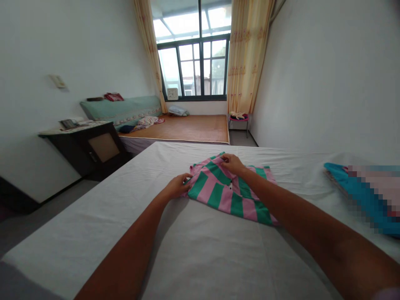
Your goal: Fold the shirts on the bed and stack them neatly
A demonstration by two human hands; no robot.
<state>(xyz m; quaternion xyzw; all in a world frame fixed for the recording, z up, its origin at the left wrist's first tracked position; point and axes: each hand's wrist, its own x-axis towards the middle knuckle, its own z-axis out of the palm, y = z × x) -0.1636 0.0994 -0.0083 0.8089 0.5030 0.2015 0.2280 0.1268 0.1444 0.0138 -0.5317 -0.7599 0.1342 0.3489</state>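
Observation:
A pink and green striped shirt (218,191) lies partly folded on the white-sheeted surface in front of me. Small dark buttons show near its middle. My left hand (178,186) grips the shirt's left edge, fingers curled on the cloth. Farther back, my right hand (231,163) pinches the fabric at the upper edge, near the collar area. My right forearm crosses over the right part of the shirt and hides some of it.
Folded blue and pink clothes (359,191) lie to the right, partly blurred. Beyond the white sheet (93,225) stands a bed with a brown mat (196,127). A dark cabinet (100,146) is at left, a small pink stool (239,118) near the curtain.

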